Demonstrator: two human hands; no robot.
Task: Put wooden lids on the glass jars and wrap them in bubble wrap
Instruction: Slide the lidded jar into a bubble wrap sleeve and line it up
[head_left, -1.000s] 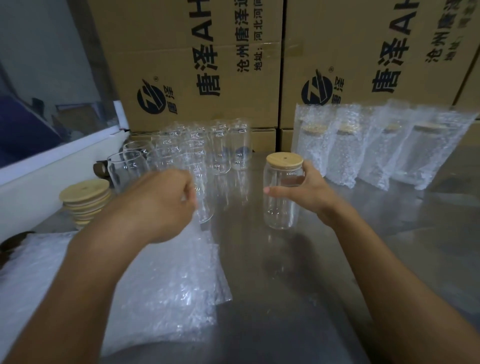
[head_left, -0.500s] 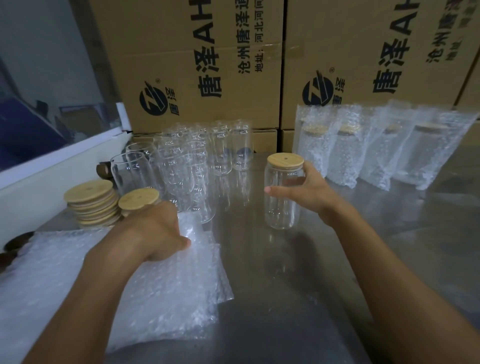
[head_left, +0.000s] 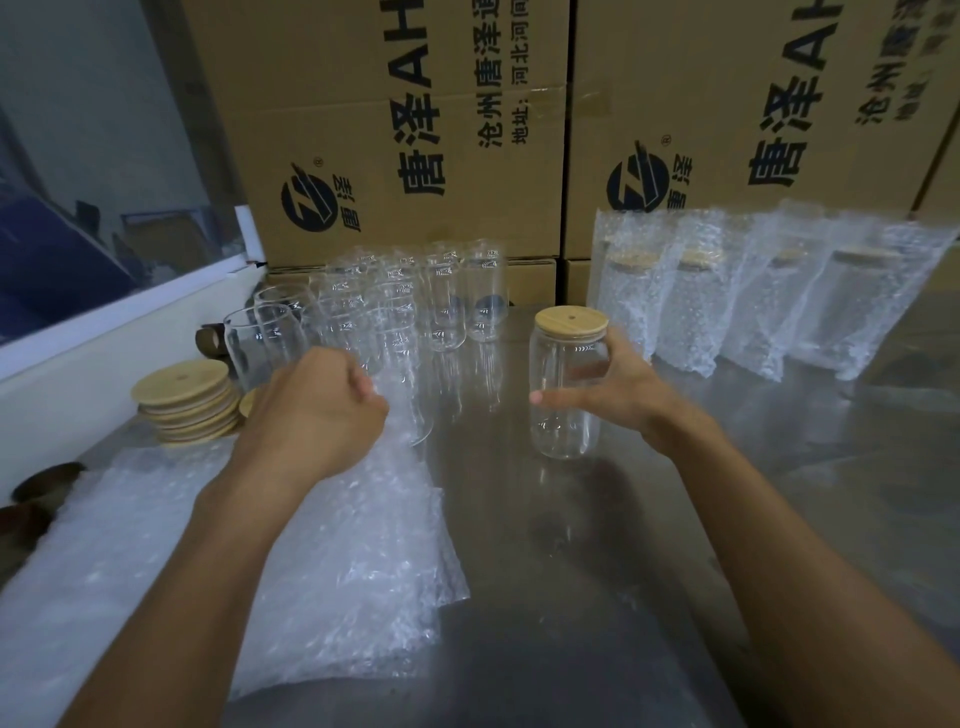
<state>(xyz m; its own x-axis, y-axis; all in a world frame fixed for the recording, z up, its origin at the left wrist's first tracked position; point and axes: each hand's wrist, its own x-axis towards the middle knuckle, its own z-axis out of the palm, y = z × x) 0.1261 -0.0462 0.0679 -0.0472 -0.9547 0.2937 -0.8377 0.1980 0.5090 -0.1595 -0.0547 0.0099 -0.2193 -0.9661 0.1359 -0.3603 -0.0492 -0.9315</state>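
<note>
At the far left of the brushed-metal desk (head_left: 649, 545) sits a stack of round, flat wooden lids (head_left: 182, 400), pale bamboo with a small hole in the top one. In front of them spreads a pile of clear bubble wrap (head_left: 156, 561), soft and dimpled, glinting where light catches the bubbles. The left hand (head_left: 317, 410) is curled into a fist above the wrap's far edge, its grip pinching a raised fold of the sheet between thumb and fingers. Behind it stands a cluster of empty glass jars (head_left: 415, 306), smooth, transparent cylinders with rounded shoulders, all open at the top. Right of centre, one lidded jar (head_left: 566, 384) stands upright on the desk, its wooden disc seated flat on the rim. The right hand (head_left: 618, 389) wraps around it from the right, thumb across the front and fingers behind the glass. Further right, four wrapped jars (head_left: 753, 296) stand in a row inside bumpy, translucent sleeves, against tall cardboard boxes (head_left: 405, 130) printed with dark characters.
</note>
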